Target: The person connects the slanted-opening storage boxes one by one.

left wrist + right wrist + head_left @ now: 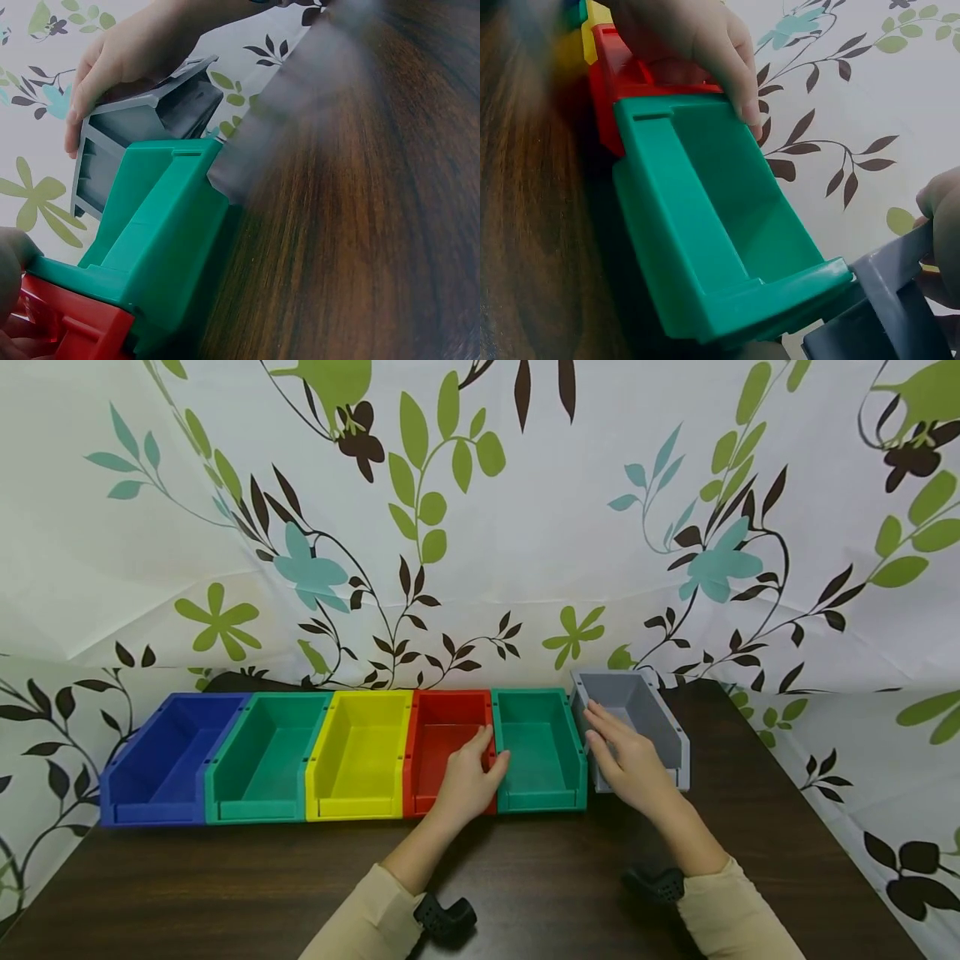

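Observation:
Several colored plastic bins stand in a row against the patterned backdrop. My left hand (467, 777) is at the seam between the red bin (442, 752) and the right-hand green bin (534, 760). Its fingers reach into the red bin and its thumb lies over the green bin's wall, pinching the adjoining walls. At the row's right end, my right hand (628, 760) grips the near-side wall of the grey bin (667, 718). The grey bin sits askew beside the green one; the left wrist view shows it tilted. The bins I see into hold nothing.
Left of the red bin stand a yellow bin (356, 752), another green bin (273, 752) and a blue bin (168, 760), side by side. A dark wooden table (262, 885) bears them all. White cloth (525, 527) with leaf prints hangs behind.

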`<state>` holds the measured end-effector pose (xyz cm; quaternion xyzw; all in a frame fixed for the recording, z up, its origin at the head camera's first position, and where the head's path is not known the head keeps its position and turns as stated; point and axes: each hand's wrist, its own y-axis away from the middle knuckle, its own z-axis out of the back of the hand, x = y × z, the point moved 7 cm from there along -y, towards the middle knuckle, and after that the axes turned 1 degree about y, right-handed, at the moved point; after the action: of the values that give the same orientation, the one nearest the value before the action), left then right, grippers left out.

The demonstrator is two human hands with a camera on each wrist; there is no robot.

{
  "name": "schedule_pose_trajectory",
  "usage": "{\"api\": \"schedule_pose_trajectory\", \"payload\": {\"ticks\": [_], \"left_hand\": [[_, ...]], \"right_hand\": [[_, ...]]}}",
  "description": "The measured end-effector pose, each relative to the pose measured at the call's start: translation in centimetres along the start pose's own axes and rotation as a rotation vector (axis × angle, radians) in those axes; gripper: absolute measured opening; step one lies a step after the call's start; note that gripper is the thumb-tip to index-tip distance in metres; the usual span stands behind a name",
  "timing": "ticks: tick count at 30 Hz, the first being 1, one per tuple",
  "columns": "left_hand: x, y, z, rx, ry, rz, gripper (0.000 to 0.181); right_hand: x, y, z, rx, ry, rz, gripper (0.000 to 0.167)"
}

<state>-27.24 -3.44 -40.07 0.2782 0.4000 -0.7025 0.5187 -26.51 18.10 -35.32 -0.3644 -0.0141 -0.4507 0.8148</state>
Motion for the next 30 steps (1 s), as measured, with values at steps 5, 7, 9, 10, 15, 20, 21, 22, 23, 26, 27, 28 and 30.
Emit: {"api": "schedule_pose_trajectory", "payload": {"ticks": [5, 7, 9, 10, 15, 20, 21, 22, 23, 26, 27, 28, 30], "left_hand": [[0.0, 0.0, 0.1, -0.005, 0.003, 0.003, 0.055], [-0.1, -0.1, 0.1, -0.007, 0.002, 0.002, 0.055], [-0.1, -0.1, 0.1, -0.008, 0.002, 0.001, 0.054], [-0.1, -0.1, 0.0, -0.008, 0.001, 0.001, 0.054], [-0.1, 0.0, 0.0, -0.007, 0.000, 0.004, 0.055], [0.0, 0.0, 0.0, -0.001, -0.005, 0.016, 0.055], [0.0, 0.0, 0.0, 0.000, -0.004, 0.018, 0.055], [0.0, 0.0, 0.0, 0.001, -0.003, 0.019, 0.055], [0.0, 0.0, 0.0, 0.000, -0.003, 0.019, 0.055], [0.0, 0.0, 0.0, -0.001, -0.001, 0.018, 0.055], [0.0, 0.0, 0.0, -0.003, 0.001, 0.016, 0.055], [0.0, 0.0, 0.1, -0.003, 0.001, 0.014, 0.055], [0.0, 0.0, 0.1, -0.005, 0.002, 0.013, 0.055]], "right_hand": [[0.1, 0.1, -0.3, -0.012, 0.023, 0.020, 0.038], [0.1, 0.1, -0.4, -0.007, 0.036, 0.021, 0.038], [0.1, 0.2, -0.5, -0.002, 0.042, 0.018, 0.038], [0.1, 0.3, -0.6, 0.002, 0.046, 0.016, 0.038], [0.1, 0.7, -1.2, 0.038, 0.072, -0.011, 0.039], [0.2, 1.1, -1.7, 0.055, 0.101, -0.020, 0.039], [0.2, 1.1, -1.8, 0.055, 0.108, -0.016, 0.039], [0.2, 1.1, -1.8, 0.056, 0.111, -0.014, 0.038], [0.1, 1.1, -1.8, 0.056, 0.114, -0.015, 0.038], [0.1, 1.1, -2.0, 0.060, 0.121, -0.015, 0.037], [0.0, 1.1, -2.0, 0.061, 0.121, -0.016, 0.037], [0.0, 1.1, -2.0, 0.063, 0.117, -0.021, 0.036], [-0.1, 1.1, -2.1, 0.066, 0.114, -0.026, 0.036]]}}
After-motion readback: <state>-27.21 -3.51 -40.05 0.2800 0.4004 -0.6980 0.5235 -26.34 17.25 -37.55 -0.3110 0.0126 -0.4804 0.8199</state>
